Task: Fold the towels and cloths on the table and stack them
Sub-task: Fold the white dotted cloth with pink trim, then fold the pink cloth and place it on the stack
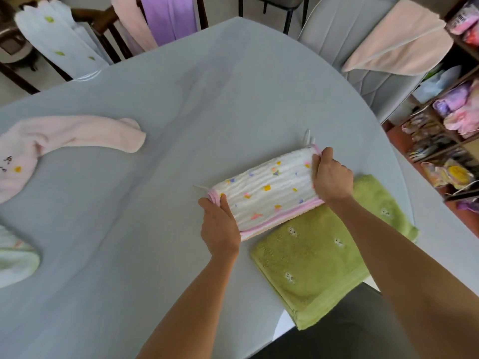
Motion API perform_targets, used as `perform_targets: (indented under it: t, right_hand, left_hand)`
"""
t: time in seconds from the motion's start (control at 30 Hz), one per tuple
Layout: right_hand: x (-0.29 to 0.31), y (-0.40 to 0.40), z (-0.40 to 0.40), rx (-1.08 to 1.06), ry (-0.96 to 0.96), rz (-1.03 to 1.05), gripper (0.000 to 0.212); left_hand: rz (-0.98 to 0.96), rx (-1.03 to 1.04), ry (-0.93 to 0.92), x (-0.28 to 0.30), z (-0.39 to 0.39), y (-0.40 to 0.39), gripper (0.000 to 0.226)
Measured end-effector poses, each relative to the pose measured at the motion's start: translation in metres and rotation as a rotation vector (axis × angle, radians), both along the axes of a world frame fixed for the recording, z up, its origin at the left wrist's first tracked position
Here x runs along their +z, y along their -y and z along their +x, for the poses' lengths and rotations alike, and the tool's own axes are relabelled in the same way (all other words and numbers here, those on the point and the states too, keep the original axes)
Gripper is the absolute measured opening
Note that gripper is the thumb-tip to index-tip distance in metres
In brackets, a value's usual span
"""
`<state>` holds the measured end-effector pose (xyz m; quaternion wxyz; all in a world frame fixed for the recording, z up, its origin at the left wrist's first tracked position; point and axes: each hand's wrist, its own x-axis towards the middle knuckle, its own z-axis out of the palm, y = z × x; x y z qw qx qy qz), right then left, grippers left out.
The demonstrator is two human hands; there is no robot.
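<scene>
A white cloth (269, 189) with small coloured prints and a pink border lies folded into a narrow band on the grey table (181, 112). My left hand (220, 226) grips its near-left end and my right hand (331, 177) grips its far-right end. Its near edge overlaps a folded green towel (318, 260) that lies at the table's near right edge. An unfolded pink towel (64, 141) lies at the left. A pale green-edged cloth (15, 260) shows partly at the left edge of the view.
Chairs stand around the far side of the table, draped with a white towel (57, 40), a pink one (132, 24), a purple one (171, 16) and a peach one (396, 40). Shelves (445, 125) of soft goods stand at the right.
</scene>
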<state>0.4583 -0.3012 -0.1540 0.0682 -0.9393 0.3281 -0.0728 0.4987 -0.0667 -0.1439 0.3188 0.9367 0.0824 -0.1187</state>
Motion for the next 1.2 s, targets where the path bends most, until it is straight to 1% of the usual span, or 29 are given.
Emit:
perform_targets:
  t: [0.13, 0.2, 0.27, 0.37, 0.4, 0.43, 0.5, 0.57, 0.63, 0.67, 0.7, 0.73, 0.8, 0.9, 1.03, 1.1, 1.2]
  right_hand:
    - [-0.004, 0.0, 0.002, -0.009, 0.021, -0.034, 0.03]
    - [-0.009, 0.0, 0.003, -0.009, -0.001, -0.03, 0.03]
    - [-0.011, 0.0, 0.003, -0.016, -0.009, -0.036, 0.029]
    - [-0.002, -0.002, 0.007, -0.053, 0.065, -0.092, 0.031]
    - [0.004, -0.004, 0.009, -0.05, 0.116, -0.123, 0.033]
    - [0.009, -0.009, 0.012, -0.013, 0.173, -0.14, 0.036]
    - [0.017, -0.023, 0.015, 0.19, 0.244, -0.129, 0.04]
    - [0.019, -0.041, 0.021, 0.46, 0.218, -0.092, 0.045]
    - [0.008, -0.05, 0.024, 0.641, 0.045, -0.092, 0.049]
    - [0.0, -0.051, 0.022, 0.664, -0.066, -0.091, 0.054]
    - [-0.008, -0.048, 0.018, 0.643, -0.164, -0.068, 0.06]
    - [-0.015, -0.042, 0.013, 0.591, -0.219, -0.042, 0.065]
    - [-0.024, -0.028, 0.005, 0.478, -0.25, -0.035, 0.065]
    - [-0.028, -0.018, 0.001, 0.357, -0.242, -0.071, 0.065]
    - [-0.034, -0.02, -0.002, 0.169, -0.162, 0.058, 0.07]
    - [-0.034, -0.019, -0.003, 0.13, -0.133, 0.126, 0.071]
    - [-0.035, -0.017, -0.003, 0.125, -0.113, 0.172, 0.074]
  left_hand:
    - [0.051, -0.01, 0.003, -0.006, 0.002, -0.002, 0.036]
    - [0.082, -0.009, 0.002, -0.011, 0.004, -0.005, 0.037]
    - [0.077, 0.016, 0.04, -0.016, 0.003, -0.004, 0.043]
    - [0.047, 0.081, 0.195, -0.018, 0.005, -0.003, 0.064]
    - [0.037, 0.089, 0.276, -0.014, 0.009, -0.004, 0.065]
    - [-0.006, 0.06, 0.358, -0.009, 0.013, -0.004, 0.062]
    - [-0.098, -0.132, 0.514, 0.006, 0.017, 0.002, 0.052]
    - [-0.085, -0.398, 0.568, 0.015, 0.015, 0.016, 0.05]
    - [0.051, -0.651, 0.521, 0.003, 0.009, 0.025, 0.053]
    - [0.139, -0.764, 0.497, -0.008, 0.006, 0.024, 0.054]
    - [0.218, -0.858, 0.486, -0.02, 0.005, 0.021, 0.055]
    - [0.275, -0.92, 0.485, -0.031, 0.006, 0.016, 0.058]
    - [0.305, -0.949, 0.491, -0.043, 0.011, 0.009, 0.066]
    - [0.299, -0.909, 0.482, -0.044, 0.013, 0.006, 0.08]
    - [0.342, -0.802, 0.374, -0.047, 0.005, 0.005, 0.096]
    - [0.351, -0.774, 0.322, -0.046, 0.003, 0.004, 0.101]
    - [0.324, -0.838, 0.29, -0.047, 0.004, -0.004, 0.103]
